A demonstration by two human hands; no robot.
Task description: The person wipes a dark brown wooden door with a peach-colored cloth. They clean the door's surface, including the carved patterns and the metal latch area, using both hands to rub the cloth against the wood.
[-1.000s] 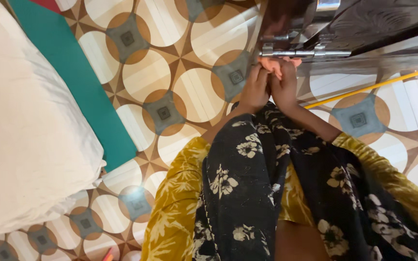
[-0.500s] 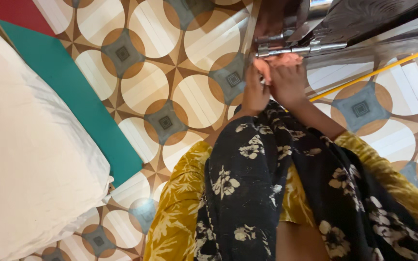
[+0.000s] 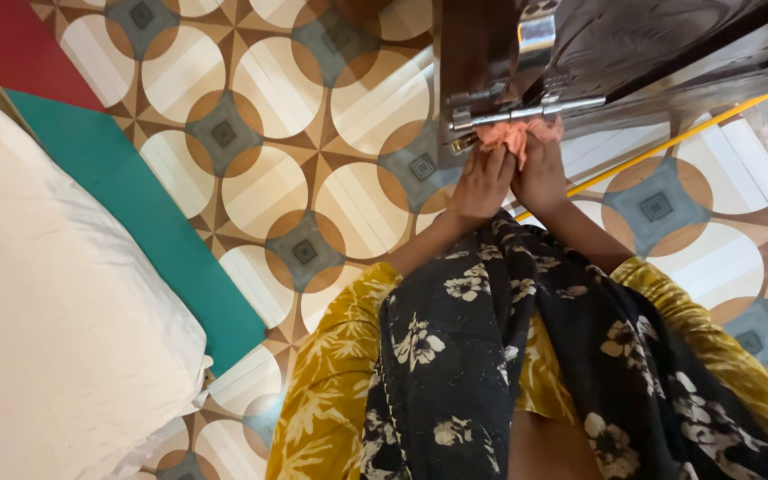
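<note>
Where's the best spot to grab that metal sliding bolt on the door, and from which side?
Grip the sliding bolt at its bare right-hand stretch, coming from below, probably best. The rod lies level across the dark door; the left hand and right hand press a pink cloth under its left part.

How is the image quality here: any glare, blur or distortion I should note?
Head view: glare on the metal door bolt and the glossy dark door; the white bedding is nearly blown out; the left hand and right hand on the pink cloth look slightly soft; wide-angle stretching shows at the edges.
</note>
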